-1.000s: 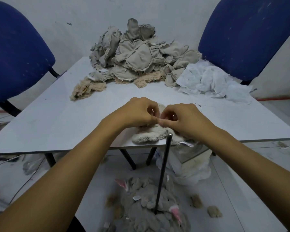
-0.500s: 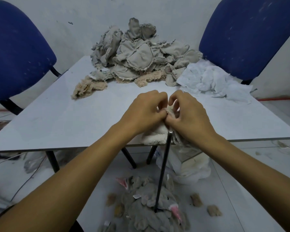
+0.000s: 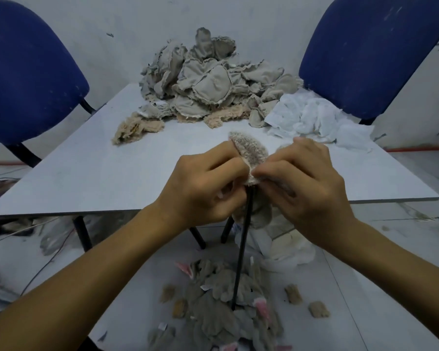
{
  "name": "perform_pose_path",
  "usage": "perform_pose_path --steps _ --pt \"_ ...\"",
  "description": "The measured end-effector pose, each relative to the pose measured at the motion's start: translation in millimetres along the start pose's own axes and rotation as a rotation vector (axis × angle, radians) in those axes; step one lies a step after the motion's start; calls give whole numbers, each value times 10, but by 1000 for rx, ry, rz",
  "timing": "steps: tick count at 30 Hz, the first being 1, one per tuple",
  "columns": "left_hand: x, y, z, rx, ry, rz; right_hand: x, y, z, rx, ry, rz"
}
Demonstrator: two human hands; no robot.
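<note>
A small beige plush fabric piece (image 3: pixel 250 152) is held up above the near edge of the grey table (image 3: pixel 91 173). My left hand (image 3: pixel 203 188) grips its left side with curled fingers. On the other side, my right hand (image 3: pixel 304 183) pinches it. The top of a thin black rod (image 3: pixel 241 252) goes into the piece from below; the rod runs down to the floor. The lower part of the piece hangs between my palms, partly hidden.
A heap of grey-beige fabric pieces (image 3: pixel 208 79) lies at the table's far end, with white cloth (image 3: pixel 314 117) to its right. Two blue chairs (image 3: pixel 28 72) flank the table. More plush pieces (image 3: pixel 223 307) lie on the floor below.
Both hands have lifted the plush piece off the table edge, up over the rod's top. A fuzzy rounded end now sticks up between my fingers.
</note>
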State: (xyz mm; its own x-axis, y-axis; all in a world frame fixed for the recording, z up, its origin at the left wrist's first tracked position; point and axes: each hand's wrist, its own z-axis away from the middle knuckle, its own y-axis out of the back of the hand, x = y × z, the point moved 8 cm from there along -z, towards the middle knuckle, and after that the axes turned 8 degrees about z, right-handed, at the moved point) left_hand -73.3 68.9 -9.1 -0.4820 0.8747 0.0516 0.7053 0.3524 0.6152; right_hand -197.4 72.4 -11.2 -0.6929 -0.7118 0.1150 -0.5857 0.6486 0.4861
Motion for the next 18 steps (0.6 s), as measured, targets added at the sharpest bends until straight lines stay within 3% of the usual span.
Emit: perform_pose_path --steps 5,9,11,15,18 --pt "129 -96 100 -135 -7 102 -122 1 98 -11 63 -23" --pt "0 13 47 -75 128 208 -126 -28 158 -80 42 -108" --pt "-165 -14 38 -118 307 226 3 -34 181 -117 -99 -249" --pt "-372 -296 210 -380 609 401 259 -88 282 -150 -292 -357" --pt "-412 -257 212 -252 637 591 460 -281 435 -368 -463 -417"
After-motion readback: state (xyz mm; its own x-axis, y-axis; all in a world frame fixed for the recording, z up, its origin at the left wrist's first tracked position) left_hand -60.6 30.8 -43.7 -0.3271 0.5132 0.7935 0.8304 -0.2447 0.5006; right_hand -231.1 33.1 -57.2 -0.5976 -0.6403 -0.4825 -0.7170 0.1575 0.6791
